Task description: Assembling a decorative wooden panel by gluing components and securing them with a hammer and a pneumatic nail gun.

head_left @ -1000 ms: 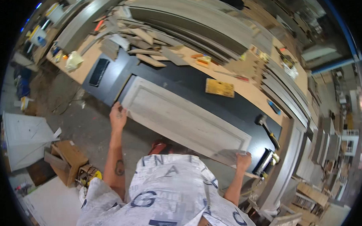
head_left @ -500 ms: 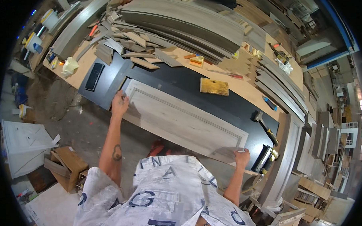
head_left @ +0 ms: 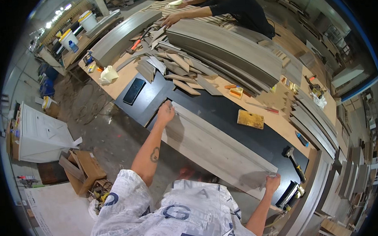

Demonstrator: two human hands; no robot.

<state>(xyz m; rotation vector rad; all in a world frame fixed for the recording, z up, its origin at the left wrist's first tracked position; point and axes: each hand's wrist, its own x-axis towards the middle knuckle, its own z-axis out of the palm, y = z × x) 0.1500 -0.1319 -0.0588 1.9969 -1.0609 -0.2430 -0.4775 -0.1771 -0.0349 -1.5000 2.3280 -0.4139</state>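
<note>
A long grey wood-grain cabinet door panel (head_left: 215,148) lies across the black work surface (head_left: 220,110), its near side jutting past the edge. At its left end, the fingers of my left hand (head_left: 166,112) are closed round the panel's corner. My right hand (head_left: 273,183) grips the opposite end near the right corner, fingers curled. My palms and the panel's underside are hidden. Beyond the panel sits a yellow block (head_left: 250,119). Close to my right hand lie a hammer (head_left: 295,164) and a black-and-yellow tool (head_left: 289,194).
A phone (head_left: 134,91) rests at the left, near a heap of wood offcuts (head_left: 181,68). Stacked grey boards (head_left: 224,48) fill the back, where a co-worker's arm (head_left: 193,13) reaches over. Long boards (head_left: 314,118) stand right. A cardboard box (head_left: 86,169) is on the left.
The view has tilted up, so the scene sits farther right and lower, and a co-worker shows at the back. Both my hands remain on the panel, whose face now looks more tilted.
</note>
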